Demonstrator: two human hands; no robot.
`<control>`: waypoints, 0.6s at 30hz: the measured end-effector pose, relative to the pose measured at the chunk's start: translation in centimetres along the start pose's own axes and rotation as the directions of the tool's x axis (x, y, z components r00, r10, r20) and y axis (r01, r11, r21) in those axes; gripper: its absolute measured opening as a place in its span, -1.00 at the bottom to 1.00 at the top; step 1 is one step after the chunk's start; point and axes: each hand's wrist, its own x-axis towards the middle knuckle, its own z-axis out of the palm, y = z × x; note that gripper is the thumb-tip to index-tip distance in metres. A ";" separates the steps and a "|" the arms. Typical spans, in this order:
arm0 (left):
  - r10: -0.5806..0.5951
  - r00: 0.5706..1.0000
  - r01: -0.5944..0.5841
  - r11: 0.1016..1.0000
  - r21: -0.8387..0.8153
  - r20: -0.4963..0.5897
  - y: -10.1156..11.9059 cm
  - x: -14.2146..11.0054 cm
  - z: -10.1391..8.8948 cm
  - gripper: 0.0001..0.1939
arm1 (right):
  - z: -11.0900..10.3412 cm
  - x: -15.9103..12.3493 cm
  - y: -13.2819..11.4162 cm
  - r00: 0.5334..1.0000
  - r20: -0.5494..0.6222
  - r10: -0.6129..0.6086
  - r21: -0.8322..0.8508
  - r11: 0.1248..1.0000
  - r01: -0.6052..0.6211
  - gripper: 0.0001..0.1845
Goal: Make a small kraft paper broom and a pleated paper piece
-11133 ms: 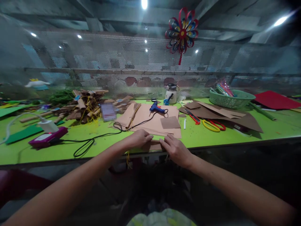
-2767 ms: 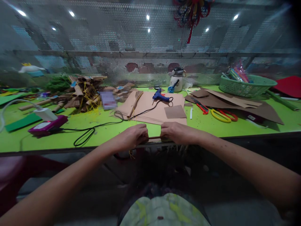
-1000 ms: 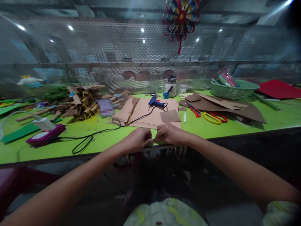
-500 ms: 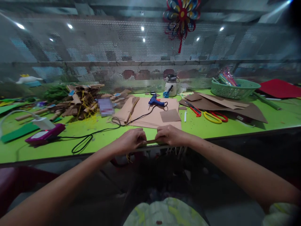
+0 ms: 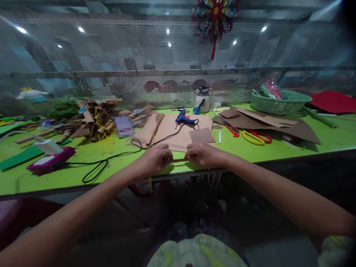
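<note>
A thin strip of brown paper (image 5: 178, 160) is stretched between my two hands, just above the table's front edge. My left hand (image 5: 155, 158) pinches one end with curled fingers, and my right hand (image 5: 205, 154) pinches the other. Most of the strip is hidden by the fingers, so I cannot tell whether it is rolled or folded. Behind my hands lies a stack of tan paper sheets (image 5: 169, 135) bearing a blue glue gun (image 5: 185, 119), a small brown paper square (image 5: 200, 136) and a rolled paper piece with yellow string (image 5: 154, 129).
Paper rolls with yellow strings (image 5: 94, 122) are heaped at left, near a purple power strip (image 5: 51, 160) whose black cord loops across the green table (image 5: 122, 163). To the right lie a cutter (image 5: 231, 129), yellow-and-red scissors (image 5: 253, 138), brown sheets (image 5: 294, 131) and a green basket (image 5: 282, 104).
Both hands have risen slightly and moved a little inward over the table from its front edge, with the paper strip still between them. The view has shifted slightly.
</note>
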 end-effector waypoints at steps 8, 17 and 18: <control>0.228 0.972 -0.201 0.928 0.315 -0.052 2.0 -2.2 1.8 -0.81 | 2.6 -2.1 -1.3 0.975 -0.074 -0.211 -0.377 0.911 0.168 -0.78; 0.006 0.997 -0.003 0.999 0.044 -0.079 1.7 -2.0 3.1 -0.78 | 3.4 -2.5 -1.1 0.987 -0.138 -0.079 -0.131 0.989 0.060 -0.79; 0.013 0.996 -0.009 0.999 0.046 -0.088 1.8 -2.0 3.3 -0.78 | 3.4 -2.5 -1.1 0.987 -0.146 -0.073 -0.110 0.992 0.057 -0.79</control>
